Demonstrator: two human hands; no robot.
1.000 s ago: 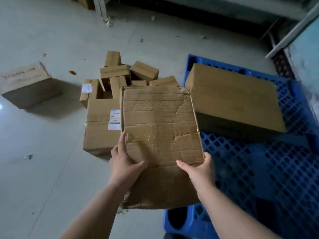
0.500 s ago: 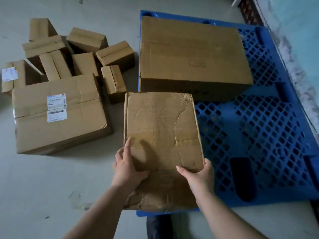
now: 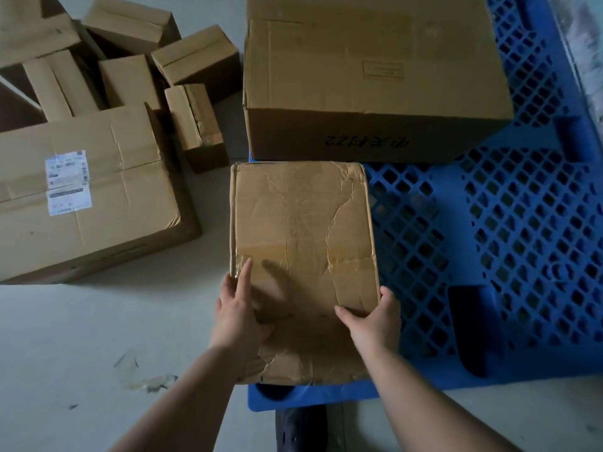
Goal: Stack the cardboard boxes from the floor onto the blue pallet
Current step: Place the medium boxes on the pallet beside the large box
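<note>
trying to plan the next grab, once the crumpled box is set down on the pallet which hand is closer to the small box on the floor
Left. The left hand grips the crumpled box on its floor side, and the small box lies there too. The right hand is on the blue pallet side.

1. A warehouse or storeroom is showing here: brown taped cardboard boxes (image 3: 81,197) are lying on a bare grey concrete floor (image 3: 98,337).
2. A blue perforated plastic pallet (image 3: 509,243) is sitting beside them.
</note>
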